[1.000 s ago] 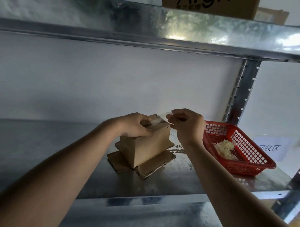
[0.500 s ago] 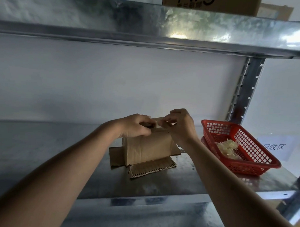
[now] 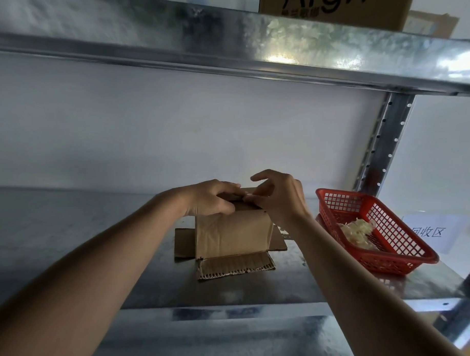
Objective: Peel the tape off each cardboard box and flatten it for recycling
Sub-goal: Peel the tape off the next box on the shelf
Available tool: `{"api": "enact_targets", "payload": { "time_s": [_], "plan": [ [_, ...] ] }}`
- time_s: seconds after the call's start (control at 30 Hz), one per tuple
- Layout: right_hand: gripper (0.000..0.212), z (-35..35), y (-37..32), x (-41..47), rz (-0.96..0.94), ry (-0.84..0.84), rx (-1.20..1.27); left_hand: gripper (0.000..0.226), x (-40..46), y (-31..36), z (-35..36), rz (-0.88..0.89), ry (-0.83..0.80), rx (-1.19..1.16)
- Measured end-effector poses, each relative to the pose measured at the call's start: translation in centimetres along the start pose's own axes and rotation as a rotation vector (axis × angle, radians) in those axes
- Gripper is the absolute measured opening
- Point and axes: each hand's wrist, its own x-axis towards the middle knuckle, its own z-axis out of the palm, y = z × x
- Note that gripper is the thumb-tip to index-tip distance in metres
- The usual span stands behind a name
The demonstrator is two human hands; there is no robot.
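Brown cardboard box (image 3: 233, 236) stands at frame centre on the metal shelf (image 3: 70, 236), bottom flaps splayed. Left hand (image 3: 210, 198) grips its top edge; right hand (image 3: 278, 196) pinches tape there. A hard pull could tear the tape short or tip the box toward the red basket (image 3: 407, 262) at right.

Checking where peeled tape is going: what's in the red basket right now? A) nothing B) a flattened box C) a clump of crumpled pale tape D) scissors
C: a clump of crumpled pale tape lies inside the red basket, right of the cardboard box.
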Motion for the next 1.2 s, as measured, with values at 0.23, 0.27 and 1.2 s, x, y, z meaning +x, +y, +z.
{"api": "enact_targets", "payload": {
  "time_s": [0.23,0.27,1.2],
  "plan": [
    [0.021,-1.0,0.2,-0.5,0.051,0.173,-0.125,0.073,0.0,-0.3,-0.3,-0.037,0.083,0.078],
    [0.021,-1.2,0.3,-0.6,0.062,0.176,-0.109,0.072,0.0,-0.3,-0.3,-0.037,0.087,0.102],
    [0.012,-0.9,-0.7,-1.6,0.069,-0.079,-0.209,0.037,1.1,-1.2,2.3,0.142,0.207,0.368]
  ]
}}
